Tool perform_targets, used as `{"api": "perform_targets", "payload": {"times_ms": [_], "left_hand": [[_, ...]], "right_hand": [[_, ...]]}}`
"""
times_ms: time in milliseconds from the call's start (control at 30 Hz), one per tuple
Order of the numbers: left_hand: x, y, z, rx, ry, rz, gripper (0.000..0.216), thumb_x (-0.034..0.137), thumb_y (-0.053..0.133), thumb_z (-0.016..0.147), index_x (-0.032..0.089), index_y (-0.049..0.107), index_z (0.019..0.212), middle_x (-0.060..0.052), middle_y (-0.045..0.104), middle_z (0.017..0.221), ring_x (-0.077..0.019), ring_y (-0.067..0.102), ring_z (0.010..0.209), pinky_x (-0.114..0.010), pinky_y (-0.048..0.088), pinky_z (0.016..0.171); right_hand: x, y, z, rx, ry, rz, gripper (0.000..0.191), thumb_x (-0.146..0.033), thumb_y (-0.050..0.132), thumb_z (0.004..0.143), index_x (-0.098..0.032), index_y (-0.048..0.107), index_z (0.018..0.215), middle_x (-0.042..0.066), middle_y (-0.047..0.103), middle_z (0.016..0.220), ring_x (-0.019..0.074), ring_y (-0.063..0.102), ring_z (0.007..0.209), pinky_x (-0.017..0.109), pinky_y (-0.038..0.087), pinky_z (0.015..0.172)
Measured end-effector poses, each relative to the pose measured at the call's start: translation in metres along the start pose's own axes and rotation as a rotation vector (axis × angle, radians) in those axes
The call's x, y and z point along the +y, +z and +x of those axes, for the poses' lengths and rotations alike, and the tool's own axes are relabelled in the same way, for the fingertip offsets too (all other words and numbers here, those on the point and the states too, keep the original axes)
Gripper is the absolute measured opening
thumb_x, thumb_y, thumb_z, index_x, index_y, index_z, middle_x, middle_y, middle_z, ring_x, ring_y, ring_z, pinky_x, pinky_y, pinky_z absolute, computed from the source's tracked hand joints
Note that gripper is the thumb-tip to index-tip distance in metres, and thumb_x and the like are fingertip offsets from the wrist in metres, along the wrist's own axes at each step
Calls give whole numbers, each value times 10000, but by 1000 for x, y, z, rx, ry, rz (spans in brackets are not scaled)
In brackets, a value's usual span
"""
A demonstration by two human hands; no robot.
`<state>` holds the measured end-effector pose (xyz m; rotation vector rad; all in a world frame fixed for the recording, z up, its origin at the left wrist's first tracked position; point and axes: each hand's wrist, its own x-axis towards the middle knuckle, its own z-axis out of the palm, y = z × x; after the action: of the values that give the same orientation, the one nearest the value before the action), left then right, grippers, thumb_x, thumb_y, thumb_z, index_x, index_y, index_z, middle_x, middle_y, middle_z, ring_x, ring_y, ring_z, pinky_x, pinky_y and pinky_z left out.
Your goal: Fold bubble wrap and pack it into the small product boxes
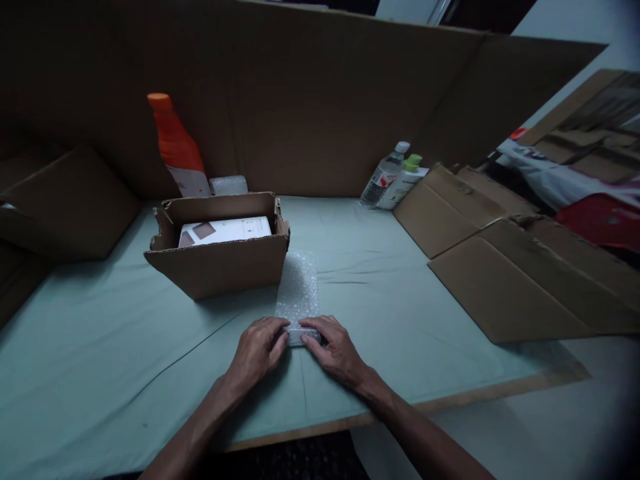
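A strip of bubble wrap (300,287) lies flat on the green cloth, running away from me. Its near end is folded over into a small flat bundle (296,337); what it encloses, if anything, I cannot make out. My left hand (259,343) grips the left edge of that bundle between thumb and fingers. At the right edge, my right hand (336,347) pinches it the same way, fingers on top and thumb on the near side. Just beyond and to the left stands an open cardboard box (235,270) with a white printed box (230,230) inside.
Behind the box stand an orange-and-white bottle (180,147) and a bubble-wrapped piece (229,185). A clear bottle (384,177) and a green-capped white bottle (404,183) lean at the back right. Cardboard boxes (520,280) flank the right; a tall cardboard panel (325,100) closes the back.
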<state>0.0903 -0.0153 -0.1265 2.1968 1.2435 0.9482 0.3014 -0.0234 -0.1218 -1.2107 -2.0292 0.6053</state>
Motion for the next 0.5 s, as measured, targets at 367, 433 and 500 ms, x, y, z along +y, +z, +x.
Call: {"api": "perform_targets", "payload": {"times_ms": [367,433,500], "left_hand": [[-4,9,0,45,-30,69,175,164,529,922,189,682,1004,-84,708,970,-228,659,915,-356,542,817],[-6,9,-1,53,-24,73,170,166,528,929,191,679,1004,-84,706,981,-228,651,929,-362,536,836],[-6,8,-2,50,-16,75,161,159,537,927,192,677,998,-77,706,973,-225,647,919,-356,531,830]], "right_hand": [[7,1,-1,153,-118,-166,271,-219,639,892,-233,662,1162,103,706,1151,268,642,1063,439,490,895],[4,-1,-2,79,-148,-162,292,-237,664,869,-234,661,1161,103,705,1160,278,633,1082,464,473,926],[2,-1,-2,-9,-178,-163,340,-249,689,848,-226,651,1185,107,704,1179,284,626,1097,483,458,954]]}}
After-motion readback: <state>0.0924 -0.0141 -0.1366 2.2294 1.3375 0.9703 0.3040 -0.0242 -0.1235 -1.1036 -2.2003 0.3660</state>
